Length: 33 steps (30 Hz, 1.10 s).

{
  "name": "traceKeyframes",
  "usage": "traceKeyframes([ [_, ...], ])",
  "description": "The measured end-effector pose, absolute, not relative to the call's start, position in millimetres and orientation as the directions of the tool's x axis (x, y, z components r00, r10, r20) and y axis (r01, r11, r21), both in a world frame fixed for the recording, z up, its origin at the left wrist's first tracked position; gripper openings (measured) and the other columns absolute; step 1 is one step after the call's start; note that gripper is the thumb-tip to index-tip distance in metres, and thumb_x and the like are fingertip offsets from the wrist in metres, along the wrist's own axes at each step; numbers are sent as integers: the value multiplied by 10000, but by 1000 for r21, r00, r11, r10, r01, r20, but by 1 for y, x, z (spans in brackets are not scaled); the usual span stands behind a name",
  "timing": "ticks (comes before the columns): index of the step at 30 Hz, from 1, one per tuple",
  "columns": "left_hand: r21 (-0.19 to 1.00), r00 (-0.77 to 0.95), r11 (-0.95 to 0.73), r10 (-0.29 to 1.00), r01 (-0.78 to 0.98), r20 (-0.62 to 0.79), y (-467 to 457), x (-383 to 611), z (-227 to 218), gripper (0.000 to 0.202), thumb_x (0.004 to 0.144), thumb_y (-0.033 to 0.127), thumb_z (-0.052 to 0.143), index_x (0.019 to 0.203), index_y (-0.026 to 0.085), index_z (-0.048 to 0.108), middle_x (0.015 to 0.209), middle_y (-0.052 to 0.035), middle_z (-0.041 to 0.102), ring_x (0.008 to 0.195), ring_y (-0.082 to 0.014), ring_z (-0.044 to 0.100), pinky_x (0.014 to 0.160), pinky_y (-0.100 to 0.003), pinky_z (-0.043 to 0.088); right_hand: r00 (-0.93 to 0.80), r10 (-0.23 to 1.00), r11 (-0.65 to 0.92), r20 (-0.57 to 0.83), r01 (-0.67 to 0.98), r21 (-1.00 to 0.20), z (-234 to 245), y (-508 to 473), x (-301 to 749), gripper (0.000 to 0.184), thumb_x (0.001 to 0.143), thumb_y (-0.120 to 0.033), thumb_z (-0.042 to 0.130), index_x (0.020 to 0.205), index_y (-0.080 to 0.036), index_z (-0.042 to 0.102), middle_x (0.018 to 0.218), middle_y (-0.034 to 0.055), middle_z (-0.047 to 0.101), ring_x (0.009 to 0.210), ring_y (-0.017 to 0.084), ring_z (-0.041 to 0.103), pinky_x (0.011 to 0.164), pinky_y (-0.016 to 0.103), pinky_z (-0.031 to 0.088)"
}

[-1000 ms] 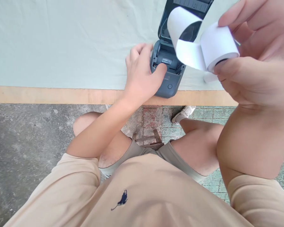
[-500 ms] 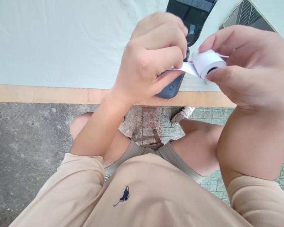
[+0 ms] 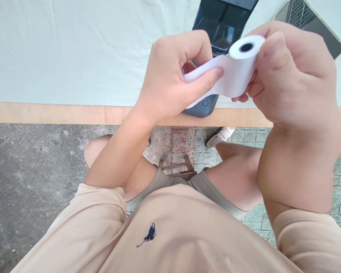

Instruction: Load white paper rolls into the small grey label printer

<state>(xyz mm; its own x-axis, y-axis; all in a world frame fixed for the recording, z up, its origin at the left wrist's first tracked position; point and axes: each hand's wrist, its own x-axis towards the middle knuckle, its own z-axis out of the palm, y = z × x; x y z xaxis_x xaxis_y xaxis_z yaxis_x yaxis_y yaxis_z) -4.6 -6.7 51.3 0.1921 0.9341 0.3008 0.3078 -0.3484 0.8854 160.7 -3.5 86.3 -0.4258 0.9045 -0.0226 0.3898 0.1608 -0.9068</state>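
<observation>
A white paper roll [image 3: 238, 64] is held up in front of me, its hollow core facing the camera. My right hand [image 3: 290, 76] is closed around the roll from the right. My left hand [image 3: 173, 79] pinches the loose end of the paper strip [image 3: 204, 72] between thumb and fingers. Behind and below both hands sits a small dark grey printer [image 3: 216, 26] with its lid raised, near the table's front edge. Its open paper bay is mostly hidden by my hands.
The printer stands on a table covered with a pale cloth [image 3: 74, 49], with a wooden front edge [image 3: 59, 113]. A dark flat device [image 3: 312, 22] lies at the back right. Below are my knees, a concrete floor and a small wooden stool [image 3: 179, 168].
My left hand left the printer bay and rose to pinch the paper's loose end. My right hand tilted the roll so its core now faces up towards me.
</observation>
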Motion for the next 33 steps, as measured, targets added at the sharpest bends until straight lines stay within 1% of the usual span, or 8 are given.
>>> traceKeyframes([
  [7,930,116,-286,957,231,265,-2,-9,53,194,717,233,541,534,205,483,550,2,425,526,-80,372,511,-263,249,-485,874,210,-16,409,-888,90,0,155,249,716,-297,557,929,-174,522,827,8,528,676,48,520,579,213,451],
  [10,941,114,-251,966,227,230,-1,-11,54,185,711,208,551,540,200,482,563,-2,428,539,-80,381,518,-265,269,-424,903,242,65,379,-893,91,0,155,216,739,-284,520,919,-165,532,811,17,528,653,58,526,521,215,424],
  [13,956,142,-187,977,228,157,-2,-15,53,138,707,220,550,579,192,507,622,-24,511,584,-109,477,500,-271,323,-382,920,255,87,416,-873,87,3,159,267,769,-271,470,1015,-168,496,792,-2,527,648,53,526,505,210,393],
  [17,954,225,-42,974,296,-27,-5,-20,53,66,698,252,558,695,189,542,681,-38,603,638,-165,591,511,-287,408,-341,939,279,47,672,-686,76,9,163,281,782,-316,449,1045,-220,467,762,-32,551,649,28,479,542,191,320],
  [20,916,253,67,951,395,-179,-8,-22,55,119,676,280,572,749,188,554,646,-39,630,599,-187,615,487,-286,421,-354,935,304,8,791,-530,71,13,161,272,783,-336,435,1037,-244,464,839,-40,557,674,29,426,631,215,328],
  [25,864,339,52,906,501,-252,-12,-25,59,179,715,268,480,623,161,590,559,-28,637,511,-141,581,490,-250,395,-352,927,301,-127,903,-305,72,21,153,310,809,-379,325,1096,-285,397,948,-14,524,771,101,392,791,334,351],
  [28,861,408,17,876,508,-258,-12,-27,58,276,732,271,447,507,159,560,507,-18,620,469,-112,541,492,-241,370,-367,915,320,-169,914,-252,74,22,150,322,812,-387,283,1102,-287,379,964,12,495,908,166,384,864,418,339],
  [33,849,440,70,831,524,-340,-13,-30,56,315,723,266,456,436,160,529,433,2,571,405,-92,514,440,-233,365,-375,902,322,-214,914,-245,76,19,148,325,812,-374,269,1118,-305,351,977,27,478,952,192,367,873,456,327],
])
